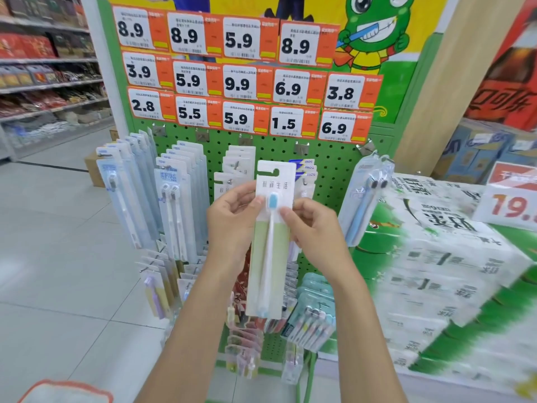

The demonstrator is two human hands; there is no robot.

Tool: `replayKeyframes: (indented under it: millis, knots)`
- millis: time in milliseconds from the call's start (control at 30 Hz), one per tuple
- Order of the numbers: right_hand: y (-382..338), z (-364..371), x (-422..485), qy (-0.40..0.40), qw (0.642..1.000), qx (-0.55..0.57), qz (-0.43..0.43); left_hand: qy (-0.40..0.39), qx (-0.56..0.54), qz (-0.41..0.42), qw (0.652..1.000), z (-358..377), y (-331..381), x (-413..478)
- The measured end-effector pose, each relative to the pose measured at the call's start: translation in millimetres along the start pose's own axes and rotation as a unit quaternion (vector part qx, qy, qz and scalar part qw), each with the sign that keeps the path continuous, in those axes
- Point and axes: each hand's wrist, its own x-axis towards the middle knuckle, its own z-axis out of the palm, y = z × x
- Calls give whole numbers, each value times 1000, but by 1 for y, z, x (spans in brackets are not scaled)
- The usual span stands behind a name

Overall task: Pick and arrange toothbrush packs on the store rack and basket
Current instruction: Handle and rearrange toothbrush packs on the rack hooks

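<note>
Bright even light, blurred, warped right edge.

You face a green perforated pegboard rack [334,170]. Orange-and-white paper price tags [241,82] fill its 12 o'clock. Pale carded toothbrush packs [130,199] hang at 9 o'clock, a blue twin-brush pack [364,196] at 3 o'clock, and mint-green multipacks [315,303] at 5 o'clock.

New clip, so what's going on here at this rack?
A person stands at a green pegboard rack with both hands on one toothbrush pack, held upright in front of it. The left hand pinches the pack's left edge and the right hand its right edge, level with the blue brush head. The pack's hanger slot looks free of any hook. Similar white packs hang just behind, under rows of price tags.
</note>
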Motion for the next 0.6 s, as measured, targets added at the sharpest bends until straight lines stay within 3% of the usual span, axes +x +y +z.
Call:
replayKeyframes:
  millis: [100, 267, 467, 600]
  knots:
    - [9, 2, -7, 17, 1000, 1, 4, -1, 7, -8, 1000, 1, -3, -1]
    - [18, 0, -20, -51, 998, -16, 21, -7, -67, -37, 997, 0, -1, 3]
    - [14, -7, -22, 17, 997, 80, 16, -128, 42, -68, 989, -6, 1, -5]
    - [12, -10, -27, -73, 993, 79, 56, -48, 25, -54, 997, -10, 0, -4]
